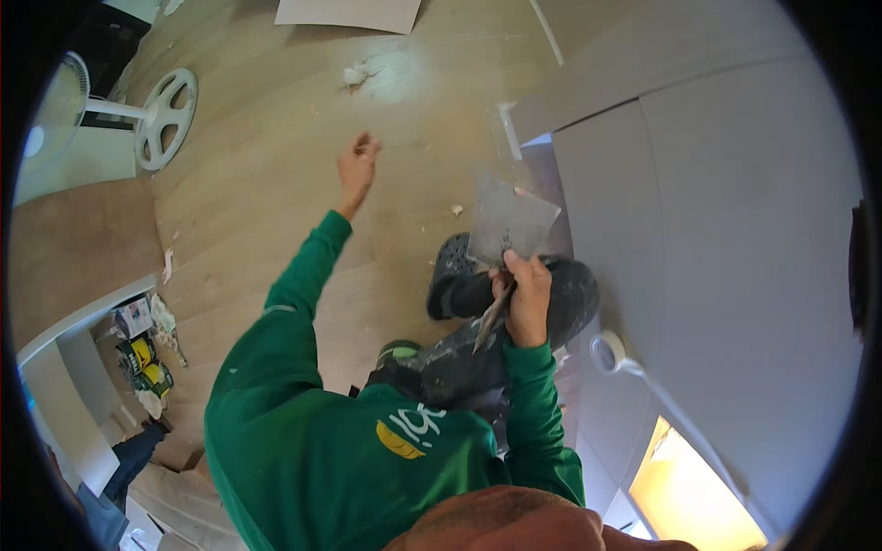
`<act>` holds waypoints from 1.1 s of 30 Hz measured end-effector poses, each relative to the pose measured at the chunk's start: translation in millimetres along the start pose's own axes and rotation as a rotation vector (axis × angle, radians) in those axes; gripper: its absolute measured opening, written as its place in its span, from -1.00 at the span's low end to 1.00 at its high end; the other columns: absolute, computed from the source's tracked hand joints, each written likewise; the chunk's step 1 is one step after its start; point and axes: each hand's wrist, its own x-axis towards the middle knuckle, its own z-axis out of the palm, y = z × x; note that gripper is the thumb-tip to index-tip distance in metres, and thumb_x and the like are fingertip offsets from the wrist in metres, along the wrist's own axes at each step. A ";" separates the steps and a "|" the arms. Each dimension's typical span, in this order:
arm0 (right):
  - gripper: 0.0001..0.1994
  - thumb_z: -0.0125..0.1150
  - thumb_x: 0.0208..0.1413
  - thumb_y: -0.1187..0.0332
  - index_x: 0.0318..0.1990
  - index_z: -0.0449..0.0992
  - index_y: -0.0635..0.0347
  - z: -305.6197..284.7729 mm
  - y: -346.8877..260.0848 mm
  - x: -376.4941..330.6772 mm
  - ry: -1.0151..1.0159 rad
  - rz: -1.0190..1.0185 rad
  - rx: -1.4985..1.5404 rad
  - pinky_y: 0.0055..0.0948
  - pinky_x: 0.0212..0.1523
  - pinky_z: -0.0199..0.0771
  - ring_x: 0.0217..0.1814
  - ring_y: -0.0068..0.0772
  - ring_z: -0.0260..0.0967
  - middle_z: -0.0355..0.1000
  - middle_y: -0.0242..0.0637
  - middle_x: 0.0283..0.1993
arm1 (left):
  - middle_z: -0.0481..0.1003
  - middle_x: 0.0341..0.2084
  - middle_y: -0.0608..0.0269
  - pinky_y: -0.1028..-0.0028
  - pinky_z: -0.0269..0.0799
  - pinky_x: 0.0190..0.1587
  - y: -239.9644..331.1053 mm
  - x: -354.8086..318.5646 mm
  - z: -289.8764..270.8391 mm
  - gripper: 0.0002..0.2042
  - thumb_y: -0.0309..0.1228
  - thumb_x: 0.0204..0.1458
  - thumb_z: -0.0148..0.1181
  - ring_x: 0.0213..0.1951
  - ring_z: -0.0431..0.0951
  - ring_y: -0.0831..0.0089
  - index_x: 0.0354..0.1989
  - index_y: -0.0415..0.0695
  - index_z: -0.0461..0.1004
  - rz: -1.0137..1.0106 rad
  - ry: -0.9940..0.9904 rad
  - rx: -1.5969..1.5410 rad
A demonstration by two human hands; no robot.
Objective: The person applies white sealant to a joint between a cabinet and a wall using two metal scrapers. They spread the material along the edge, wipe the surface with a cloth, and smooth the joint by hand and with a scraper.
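Note:
My right hand [527,301] is closed with the thumb on top, gripping a thin, flat grey plate [516,220] by its near edge. The plate is roughly square and has dark smears near my thumb. A narrow, worn-looking flat piece [493,319] sticks out below the same hand; I cannot tell whether it belongs to the plate. Out to the left, my left hand [356,170] is held above the floor with its fingers curled in. Whether anything is between those fingers does not show. Both of my sleeves are green.
Grey panels [625,193] stand close on my right, with a round white fixture on a cable [606,352]. A white fan [165,119] is at the far left. Crumpled scraps [356,75] and a pale board [349,13] lie on the floor [266,156]. Small packages [142,354] sit left.

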 end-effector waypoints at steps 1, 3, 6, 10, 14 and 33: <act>-0.82 0.20 0.21 0.32 -0.32 0.51 0.28 1.7 -2.1 9.1 -0.024 0.033 0.020 -0.61 -0.46 0.28 -0.51 -0.62 0.32 0.49 -0.29 -0.46 | 0.60 -0.18 -0.04 0.25 0.47 -0.07 -20.5 37.7 -0.2 -0.57 -0.27 0.08 0.24 -0.18 0.61 0.16 0.05 -0.32 0.49 0.071 0.013 0.181; -0.82 0.19 0.21 0.32 -0.33 0.51 0.26 3.1 0.5 18.7 -0.058 0.113 0.066 -0.62 -0.49 0.25 -0.54 -0.63 0.30 0.50 -0.28 -0.45 | 0.50 -0.02 -0.19 0.16 0.46 0.01 -59.2 105.4 0.2 -0.48 -0.32 0.03 0.22 -0.05 0.56 0.00 0.18 -0.28 0.37 0.171 0.031 0.533; -0.82 0.19 0.21 0.32 -0.33 0.51 0.27 3.4 0.8 36.7 -0.125 0.133 0.025 -0.63 -0.52 0.25 -0.56 -0.65 0.30 0.50 -0.27 -0.45 | 0.23 0.27 -0.24 0.05 0.40 0.12 -118.3 205.1 -15.0 -0.33 -0.42 0.01 0.14 0.16 0.38 -0.18 0.38 -0.07 0.15 0.260 0.055 0.918; -0.82 0.17 0.23 0.34 -0.30 0.53 0.28 -0.5 -2.2 47.3 0.032 0.133 0.092 -0.64 -0.51 0.27 -0.56 -0.65 0.31 0.50 -0.28 -0.46 | 0.07 0.39 -0.09 -0.07 0.28 0.23 -87.3 250.0 50.9 -0.29 -0.45 -0.01 0.13 0.25 0.27 -0.24 0.40 0.03 0.11 0.173 -0.221 1.084; -0.82 0.17 0.23 0.34 -0.29 0.55 0.30 -2.4 -4.7 58.0 -0.011 0.139 0.087 -0.62 -0.46 0.31 -0.52 -0.63 0.35 0.50 -0.27 -0.45 | 0.20 0.30 -0.08 -0.11 0.28 0.21 -135.3 283.7 49.8 -0.50 -0.49 0.02 0.09 0.20 0.31 -0.21 0.22 -0.09 0.33 0.320 -0.298 1.274; -0.78 0.18 0.21 0.33 -0.35 0.54 0.35 2.9 15.9 25.1 -0.190 -0.052 0.165 -0.52 -0.29 0.40 -0.37 -0.61 0.41 0.51 -0.34 -0.37 | 0.61 -0.29 -0.01 0.18 0.41 0.05 -228.0 120.8 -39.1 -0.55 -0.23 0.09 0.19 -0.13 0.57 -0.01 0.11 -0.23 0.49 0.356 -0.144 0.912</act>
